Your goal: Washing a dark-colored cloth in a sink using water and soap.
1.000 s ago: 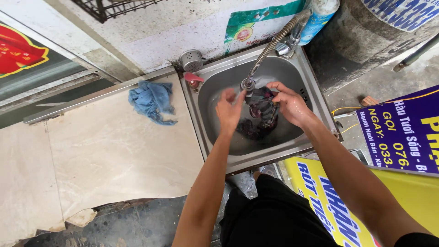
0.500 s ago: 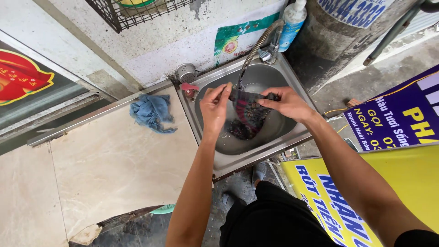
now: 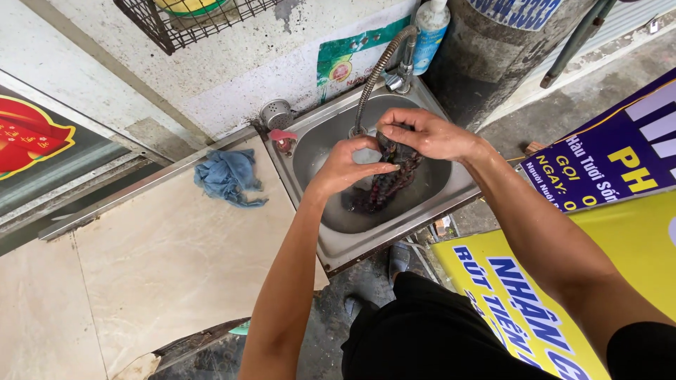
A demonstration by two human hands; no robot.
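Both hands work over a steel sink [image 3: 331,243] set at the right end of a pale counter [image 3: 162,274]. The right hand [image 3: 422,134] grips the top end of a dark wet cloth [image 3: 384,190], its fingers curled tight around the bunched fabric near the far side of the basin. The left hand [image 3: 348,165] meets the same cloth just below and to the left, fingers narrowed in a pinch against the fabric. The cloth hangs from the two hands down into the basin, its lower end resting on the sink floor. A flexible metal hose [image 3: 373,77] curves from the tap at the far right corner down to a point just beside the hands. A blue-labelled bottle [image 3: 429,32] stands behind the tap. On the far left rim of the sink sit a small metal strainer [image 3: 276,112] and a pink object [image 3: 283,136]. A crumpled blue rag [image 3: 229,176] lies on the counter, left of the sink. A wire basket [image 3: 190,21] hangs on the wall beyond.
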